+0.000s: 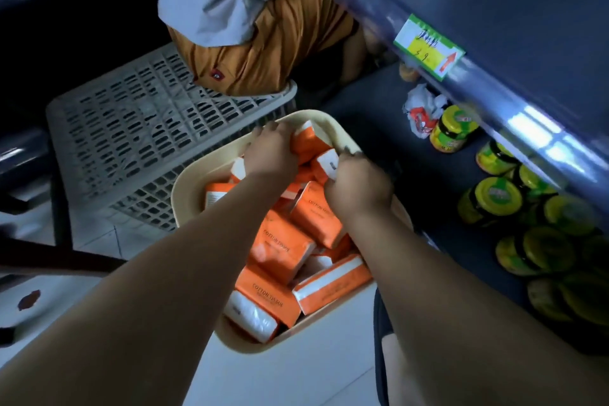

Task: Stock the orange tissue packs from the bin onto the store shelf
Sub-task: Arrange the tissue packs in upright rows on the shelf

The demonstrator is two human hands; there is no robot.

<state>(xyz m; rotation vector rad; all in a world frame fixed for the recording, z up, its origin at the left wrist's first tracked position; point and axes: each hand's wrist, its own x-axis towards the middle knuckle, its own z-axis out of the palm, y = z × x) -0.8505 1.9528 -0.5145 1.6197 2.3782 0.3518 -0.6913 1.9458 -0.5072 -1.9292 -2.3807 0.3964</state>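
Both forearms are reaching up-frame into the cream bin at centre; left hand and right hand are each gripping orange tissue packs piled inside.

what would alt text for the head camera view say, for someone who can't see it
Seen from above, a person's left hand and right hand each grip an orange tissue pack at the far end of a cream bin full of such packs. To the right, yellow-lidded jars stand on a dark store shelf.

Floor (pale tile) bears bin, crate.
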